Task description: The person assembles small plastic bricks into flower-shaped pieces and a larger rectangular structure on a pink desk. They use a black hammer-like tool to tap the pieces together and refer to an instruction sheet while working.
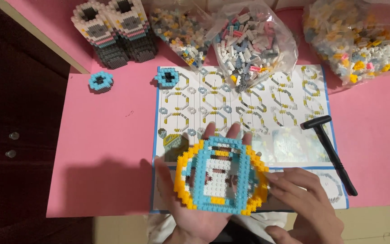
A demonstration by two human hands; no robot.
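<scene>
A flat oval panel (220,176) built of small blocks, yellow at the rim, light blue inside and white at the centre, is held low in the middle of the view. It is laid on the open palm of the left hand (199,199), whose fingers are spread out beneath it, their tips showing above its top edge. The right hand (305,203) is set against the panel's right rim, the fingers stretched flat and touching the yellow edge; nothing is gripped by it.

Under the hands a pink table (104,149) is seen, with a printed instruction sheet (244,108) spread across its middle. A small black hammer (330,151) is laid slantwise on the sheet's right side. One small blue block ring (167,77) sits on the sheet's upper left corner, and another (100,81) lies further left on the bare pink surface. Along the far edge three clear bags of loose blocks (253,43) are lined up, and two grey, white and pink block towers (113,29) stand to their left. To the left of the table a dark cabinet front (14,126) with small round knobs is visible.
</scene>
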